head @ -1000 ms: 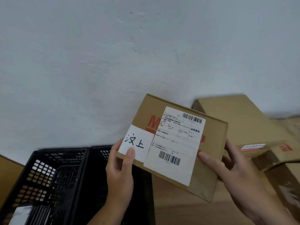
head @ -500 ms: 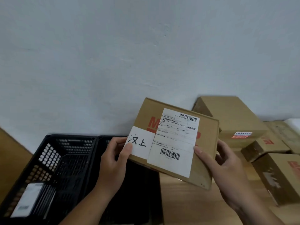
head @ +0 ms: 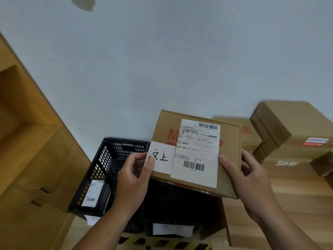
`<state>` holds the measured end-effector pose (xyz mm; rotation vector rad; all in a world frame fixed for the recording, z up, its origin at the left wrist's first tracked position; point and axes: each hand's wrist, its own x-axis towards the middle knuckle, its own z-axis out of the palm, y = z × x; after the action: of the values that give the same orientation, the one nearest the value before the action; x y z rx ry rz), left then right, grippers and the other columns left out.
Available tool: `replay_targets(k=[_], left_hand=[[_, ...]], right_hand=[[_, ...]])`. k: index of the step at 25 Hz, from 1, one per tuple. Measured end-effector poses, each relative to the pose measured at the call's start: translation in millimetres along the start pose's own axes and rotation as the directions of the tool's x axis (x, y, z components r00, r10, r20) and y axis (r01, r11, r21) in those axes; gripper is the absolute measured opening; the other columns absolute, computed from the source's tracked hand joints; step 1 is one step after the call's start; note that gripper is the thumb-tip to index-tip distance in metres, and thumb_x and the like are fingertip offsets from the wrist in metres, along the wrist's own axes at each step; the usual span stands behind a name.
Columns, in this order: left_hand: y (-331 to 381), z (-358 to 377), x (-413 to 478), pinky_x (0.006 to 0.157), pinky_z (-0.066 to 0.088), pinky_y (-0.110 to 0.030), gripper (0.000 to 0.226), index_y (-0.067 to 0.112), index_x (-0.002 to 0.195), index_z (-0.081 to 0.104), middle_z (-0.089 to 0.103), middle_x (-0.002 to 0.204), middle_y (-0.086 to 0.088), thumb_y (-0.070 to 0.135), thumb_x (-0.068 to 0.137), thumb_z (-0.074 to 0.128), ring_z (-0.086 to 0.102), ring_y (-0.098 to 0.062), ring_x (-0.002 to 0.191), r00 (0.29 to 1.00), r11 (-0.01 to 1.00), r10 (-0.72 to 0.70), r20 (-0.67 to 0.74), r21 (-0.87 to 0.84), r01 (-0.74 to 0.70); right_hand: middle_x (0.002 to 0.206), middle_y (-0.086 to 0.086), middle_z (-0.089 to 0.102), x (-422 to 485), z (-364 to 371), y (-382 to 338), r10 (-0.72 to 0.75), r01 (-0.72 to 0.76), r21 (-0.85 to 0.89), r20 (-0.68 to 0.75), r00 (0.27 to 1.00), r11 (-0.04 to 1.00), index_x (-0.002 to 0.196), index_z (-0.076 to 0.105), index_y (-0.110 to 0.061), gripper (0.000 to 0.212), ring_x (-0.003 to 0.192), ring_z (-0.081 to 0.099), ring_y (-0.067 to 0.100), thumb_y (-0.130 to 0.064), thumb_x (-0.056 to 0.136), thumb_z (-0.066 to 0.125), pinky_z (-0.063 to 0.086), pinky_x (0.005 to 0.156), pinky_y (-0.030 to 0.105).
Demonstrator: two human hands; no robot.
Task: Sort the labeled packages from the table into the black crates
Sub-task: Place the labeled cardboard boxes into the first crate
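I hold a flat cardboard package (head: pixel 229 159) up in front of me, above the crates. It bears a white shipping label with barcodes and a smaller white tag with handwritten characters. My left hand (head: pixel 134 179) grips its left edge, thumb on the handwritten tag. My right hand (head: pixel 248 179) grips its right edge, thumb on the front. Below stand two black crates: the left crate (head: pixel 106 156) holds a labeled package (head: pixel 92 193); the right crate (head: pixel 180 208), carrying a white tag on its front, lies mostly under the held package.
Several cardboard boxes (head: pixel 292 127) are piled on the wooden table (head: pixel 297 204) at the right. A wooden cabinet (head: pixel 36 141) stands at the left against the pale wall. Yellow-black striped tape (head: pixel 162 243) marks the floor below the crates.
The package has swung from tilted to nearly level and sits more over the right crate. The view has dropped and widened, showing the cabinet, the crate fronts and the floor tape.
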<state>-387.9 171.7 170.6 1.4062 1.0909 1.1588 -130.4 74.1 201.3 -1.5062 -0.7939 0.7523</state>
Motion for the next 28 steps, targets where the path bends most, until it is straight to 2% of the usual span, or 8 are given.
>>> replay_targets(k=[6, 11, 13, 17, 20, 22, 24, 28], left_hand=[[-23.8, -126.2, 21.3, 0.081, 0.06, -0.02, 0.031, 0.042, 0.104, 0.068, 0.076, 0.109, 0.011, 0.065, 0.083, 0.066, 0.073, -0.006, 0.103, 0.994, 0.999, -0.051, 0.094, 0.003, 0.051], [-38.2, -242.2, 51.8, 0.085, 0.059, -0.02, 0.035, 0.045, 0.113, 0.068, 0.075, 0.115, 0.017, 0.067, 0.086, 0.064, 0.07, -0.003, 0.108, 0.976, 0.995, -0.056, 0.21, 0.096, 0.036], [-47.8, -272.9, 58.6, 0.084, 0.061, -0.026, 0.039, 0.047, 0.115, 0.066, 0.074, 0.115, 0.018, 0.071, 0.084, 0.064, 0.07, -0.002, 0.107, 0.973, 0.99, -0.097, 0.209, 0.124, 0.072], [-85.8, -302.2, 68.0, 0.082, 0.061, -0.025, 0.049, 0.049, 0.118, 0.065, 0.073, 0.115, 0.023, 0.078, 0.078, 0.063, 0.069, 0.001, 0.108, 0.959, 0.972, -0.208, 0.191, 0.149, 0.182], [-131.3, -309.5, 75.8, 0.093, 0.058, -0.03, 0.054, 0.047, 0.123, 0.066, 0.07, 0.119, 0.026, 0.077, 0.079, 0.064, 0.065, 0.002, 0.113, 0.935, 0.936, -0.321, 0.151, 0.199, 0.289], [-161.9, -309.6, 82.2, 0.098, 0.056, -0.028, 0.045, 0.044, 0.123, 0.067, 0.065, 0.127, 0.022, 0.069, 0.084, 0.066, 0.063, 0.001, 0.116, 0.904, 0.896, -0.409, 0.123, 0.243, 0.372], [-194.0, -304.0, 91.5, 0.095, 0.057, -0.025, 0.033, 0.048, 0.115, 0.065, 0.063, 0.127, 0.017, 0.06, 0.084, 0.067, 0.064, -0.001, 0.112, 0.858, 0.841, -0.507, 0.084, 0.263, 0.472], [-274.0, -291.3, 113.9, 0.098, 0.055, -0.027, 0.018, 0.048, 0.11, 0.066, 0.062, 0.124, 0.014, 0.038, 0.094, 0.069, 0.062, -0.004, 0.112, 0.777, 0.741, -0.63, 0.007, 0.303, 0.599]], right_hand=[[0.105, -0.011, 0.079, -21.4, 123.8, -1.5, -0.016, 0.015, -0.05, -0.017, 1.0, 0.999, 0.126, 0.065, -0.036, 0.067, 0.097, 0.075, 0.009, -0.056, 0.064, 0.081, 0.06, 0.086, 0.042], [0.107, -0.013, 0.078, -35.8, 225.3, 9.3, 0.017, -0.016, -0.041, 0.031, 0.999, 0.999, 0.12, 0.069, -0.04, 0.053, 0.098, 0.074, 0.007, -0.055, 0.07, 0.079, 0.06, 0.08, 0.034], [0.108, -0.015, 0.077, -38.5, 256.2, 16.3, 0.032, -0.029, -0.056, 0.061, 0.998, 0.998, 0.124, 0.067, -0.039, 0.056, 0.097, 0.074, 0.006, -0.055, 0.072, 0.077, 0.061, 0.073, 0.025], [0.111, -0.016, 0.076, -27.6, 297.6, 46.2, 0.11, -0.1, -0.087, 0.126, 0.986, 0.991, 0.125, 0.064, -0.043, 0.046, 0.099, 0.074, 0.007, -0.049, 0.08, 0.073, 0.061, 0.075, 0.027], [0.111, -0.018, 0.075, -8.2, 319.1, 87.3, 0.169, -0.147, -0.142, 0.155, 0.973, 0.979, 0.128, 0.059, -0.049, 0.042, 0.098, 0.073, 0.001, -0.037, 0.089, 0.072, 0.06, 0.07, 0.02], [0.114, -0.018, 0.074, 5.5, 331.0, 122.7, 0.224, -0.195, -0.171, 0.165, 0.961, 0.966, 0.134, 0.055, -0.045, 0.048, 0.097, 0.072, -0.003, -0.032, 0.091, 0.073, 0.058, 0.069, 0.015], [0.124, -0.013, 0.07, 22.5, 343.6, 164.7, 0.298, -0.254, -0.223, 0.193, 0.935, 0.941, 0.144, 0.05, -0.038, 0.057, 0.101, 0.071, 0.0, -0.034, 0.091, 0.073, 0.061, 0.077, 0.021], [0.136, -0.011, 0.063, 49.3, 370.4, 252.9, 0.428, -0.378, -0.247, 0.192, 0.883, 0.892, 0.153, 0.037, -0.04, 0.074, 0.115, 0.066, 0.007, -0.044, 0.088, 0.071, 0.06, 0.095, 0.038]])
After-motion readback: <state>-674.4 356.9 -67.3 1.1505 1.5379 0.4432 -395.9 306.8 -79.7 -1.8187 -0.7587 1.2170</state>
